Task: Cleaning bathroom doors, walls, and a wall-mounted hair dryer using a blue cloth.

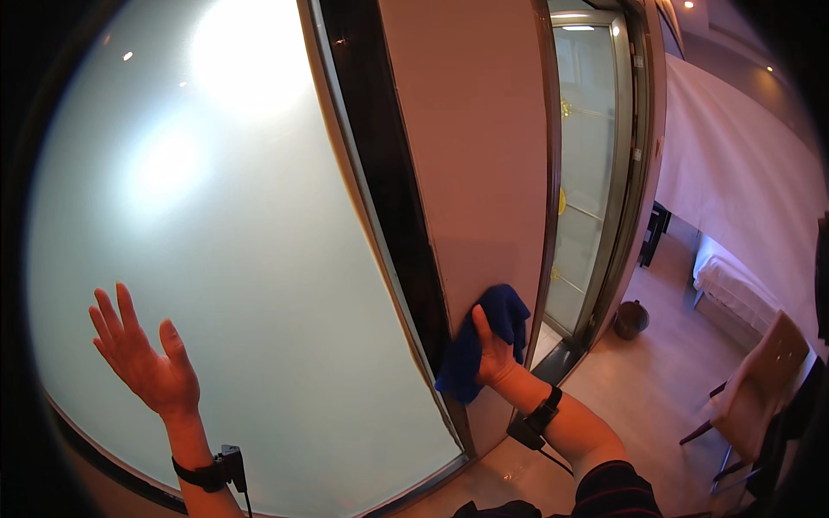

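A large frosted glass panel [278,311] fills the left half of the view, lit brightly from behind near its top. In front of it is my left hand [149,362], fingers spread and holding nothing; whether the palm touches the glass I cannot tell. A dark blue cloth [502,311] is in my right hand [493,356], low against the narrow wall strip [479,162] beside the panel. My right fingers are mostly hidden by the cloth. Each wrist wears a black strap with a small device and a cable.
Right of the wall strip stands a doorway with a framed glass door [586,175]. A dark bucket [631,320] sits on the floor beyond it. Further right are a brown chair [764,388], the corner of a bed [735,285] and a hanging pale sheet [738,149].
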